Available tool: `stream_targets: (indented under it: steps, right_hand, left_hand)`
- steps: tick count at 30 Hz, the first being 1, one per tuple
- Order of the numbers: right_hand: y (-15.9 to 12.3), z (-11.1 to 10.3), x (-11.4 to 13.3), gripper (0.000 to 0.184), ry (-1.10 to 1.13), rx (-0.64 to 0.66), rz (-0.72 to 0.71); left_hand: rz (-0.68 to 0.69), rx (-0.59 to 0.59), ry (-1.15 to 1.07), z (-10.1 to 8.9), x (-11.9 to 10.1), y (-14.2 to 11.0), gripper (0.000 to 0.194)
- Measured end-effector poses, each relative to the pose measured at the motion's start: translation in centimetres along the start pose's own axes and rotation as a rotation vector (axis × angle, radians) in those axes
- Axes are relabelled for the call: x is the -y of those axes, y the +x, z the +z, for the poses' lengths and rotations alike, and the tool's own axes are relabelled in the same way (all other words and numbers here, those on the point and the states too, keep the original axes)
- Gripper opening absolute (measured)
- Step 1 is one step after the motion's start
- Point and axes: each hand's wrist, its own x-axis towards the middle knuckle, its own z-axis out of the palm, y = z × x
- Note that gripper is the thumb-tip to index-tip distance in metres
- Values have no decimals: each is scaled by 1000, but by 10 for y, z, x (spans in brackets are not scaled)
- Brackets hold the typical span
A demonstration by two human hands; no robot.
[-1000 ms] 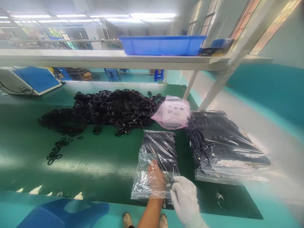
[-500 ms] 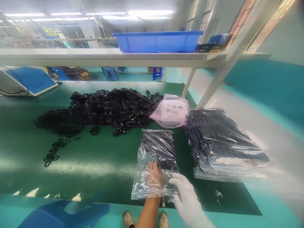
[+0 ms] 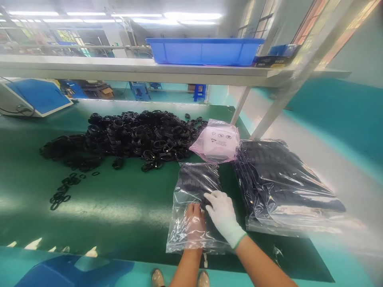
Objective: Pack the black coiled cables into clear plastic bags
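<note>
A clear plastic bag [image 3: 194, 187] with black rings in its far half lies on the green mat near the front edge. My bare left hand [image 3: 194, 226] is inside the bag's open end, seen through the film, fingers loosely curled against the rings. My right hand [image 3: 222, 215], in a white glove, lies on top of the bag with its fingers stretched flat, pressing the film just right of the left hand.
A large heap of black rubber rings [image 3: 134, 137] covers the mat's middle, with loose rings [image 3: 62, 191] at the left. A pink bag [image 3: 217, 141] and a stack of filled clear bags [image 3: 281, 183] lie to the right. A blue bin [image 3: 206, 51] sits on the overhead shelf.
My gloved right hand has moved from the bag's near right edge up onto the bag, now flat over the rings. The left hand stays inside the bag.
</note>
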Motion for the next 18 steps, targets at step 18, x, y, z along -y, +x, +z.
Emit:
stream_targets:
  steps: [18]
  right_hand:
    - [13, 14, -7, 29, -224, 128, 41]
  left_hand:
    - [51, -91, 513, 20, 18, -36, 26]
